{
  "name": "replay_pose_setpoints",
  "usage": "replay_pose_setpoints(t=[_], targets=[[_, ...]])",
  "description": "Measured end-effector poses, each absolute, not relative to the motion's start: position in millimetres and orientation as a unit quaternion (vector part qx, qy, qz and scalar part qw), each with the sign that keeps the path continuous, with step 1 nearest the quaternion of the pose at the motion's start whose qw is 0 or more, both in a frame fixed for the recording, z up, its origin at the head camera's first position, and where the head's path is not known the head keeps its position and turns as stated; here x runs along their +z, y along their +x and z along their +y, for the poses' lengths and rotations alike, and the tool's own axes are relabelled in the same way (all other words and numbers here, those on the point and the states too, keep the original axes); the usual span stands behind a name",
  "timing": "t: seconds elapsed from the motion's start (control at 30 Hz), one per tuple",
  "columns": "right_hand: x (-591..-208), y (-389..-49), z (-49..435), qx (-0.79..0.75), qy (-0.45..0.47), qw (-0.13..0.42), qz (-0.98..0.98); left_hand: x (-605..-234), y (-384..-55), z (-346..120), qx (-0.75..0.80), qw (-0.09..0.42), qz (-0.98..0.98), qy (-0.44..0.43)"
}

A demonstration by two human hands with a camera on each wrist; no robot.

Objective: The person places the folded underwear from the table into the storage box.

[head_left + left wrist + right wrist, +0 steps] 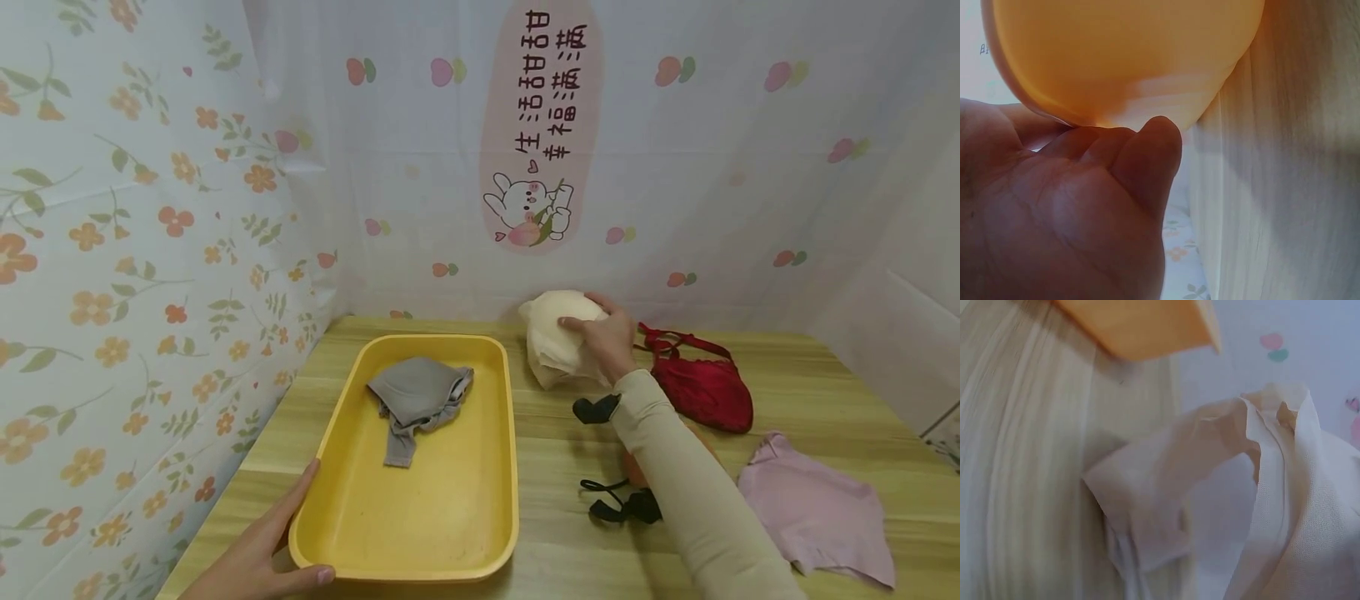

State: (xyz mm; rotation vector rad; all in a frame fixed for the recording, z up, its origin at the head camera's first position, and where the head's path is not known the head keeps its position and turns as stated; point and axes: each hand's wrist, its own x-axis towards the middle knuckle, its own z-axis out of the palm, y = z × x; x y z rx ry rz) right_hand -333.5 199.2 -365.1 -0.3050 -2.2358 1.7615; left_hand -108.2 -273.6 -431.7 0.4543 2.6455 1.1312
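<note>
My right hand (611, 333) grips a cream bra (558, 337) at the back of the table, thumb across the smooth cup. Its fabric (1297, 506) hangs in loose folds in the right wrist view. My left hand (258, 537) rests at the near left corner of a yellow plastic tub (512, 467), fingers straight along the outer side and thumb against the front. The left wrist view shows that hand (1079, 194) touching the tub's outer wall (1129, 56). Inside the tub, toward the back, lies a crumpled grey bra (420, 396).
A red bra (701, 387) lies right of my right hand. An orange piece with black straps (630, 504) is partly hidden under my right sleeve (690, 492). Farther right lies a pale pink garment (817, 517). A printed cloth (420, 167) hangs behind the wooden table (270, 467).
</note>
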Motion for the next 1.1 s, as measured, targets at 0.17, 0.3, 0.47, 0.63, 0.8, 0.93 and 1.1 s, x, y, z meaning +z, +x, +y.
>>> replay_pose_setpoints(t=[0.17,0.3,0.47,0.63,0.8,0.93,1.1], targets=[[-350.2,-329.3,189.6,0.627,-0.081,0.133,-0.764,-432.4,-107.3,-273.7,0.436,0.121,0.876,0.165],[-340.1,-325.1,178.5,0.633,-0.056,0.135,-0.76,-431.0,-107.7,-273.5,0.439,0.135,0.874,0.159],[-330.3,-319.0,162.6,0.635,-0.021,0.139,-0.76,-430.7,-107.9,-273.4,0.437,0.147,0.875,0.148],[-323.4,-312.4,146.3,0.636,-0.015,0.138,-0.759,-428.6,-107.9,-272.3,0.453,0.15,0.866,0.148],[-323.8,-309.9,133.8,0.646,-0.005,0.133,-0.752,-428.6,-107.0,-272.2,0.455,0.138,0.865,0.159],[-325.1,-307.3,127.1,0.662,0.012,0.12,-0.74,-430.5,-104.8,-271.5,0.448,0.111,0.87,0.175],[-324.0,-302.7,115.9,0.681,0.036,0.101,-0.725,-431.4,-103.9,-271.0,0.451,0.096,0.867,0.19]])
